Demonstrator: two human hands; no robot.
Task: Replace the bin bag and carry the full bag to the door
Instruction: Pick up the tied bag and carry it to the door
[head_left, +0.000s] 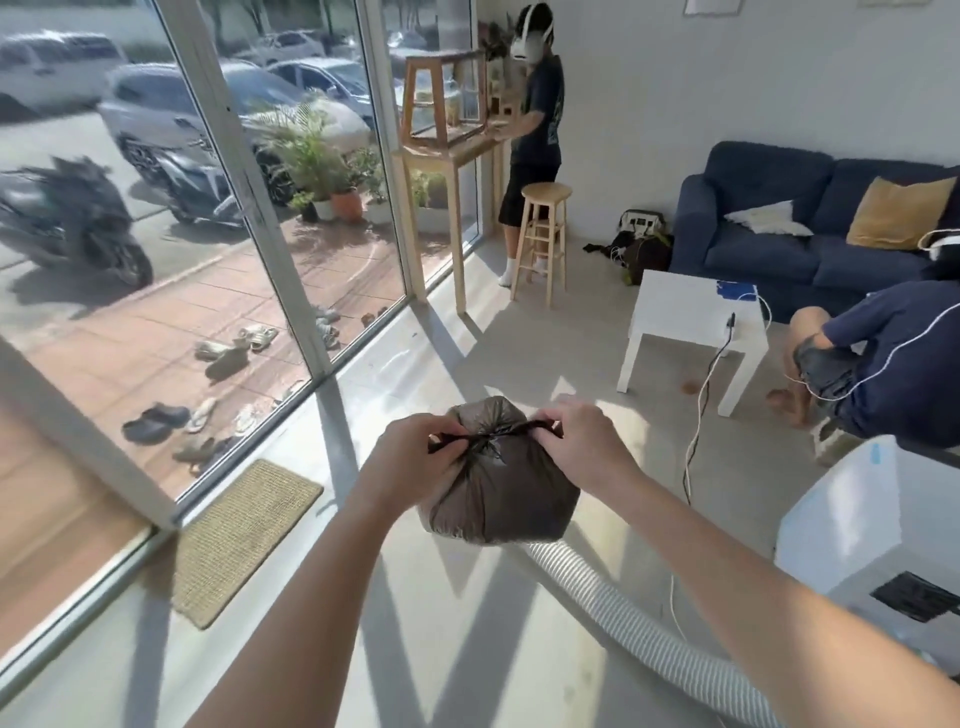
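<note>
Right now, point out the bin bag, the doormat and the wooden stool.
bin bag (498, 504): head view, bulging side below the knot.
doormat (247, 540): head view, middle of the woven surface.
wooden stool (546, 193): head view, on the round seat.

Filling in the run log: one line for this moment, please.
stage: knotting | bin bag: full, neck gathered | left hand: pinches tie | right hand: pinches tie

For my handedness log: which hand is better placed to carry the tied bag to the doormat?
Probably the left hand: both pinch the tie ends of the bag, but it is nearer the doormat; the right hand would reach across.
</note>
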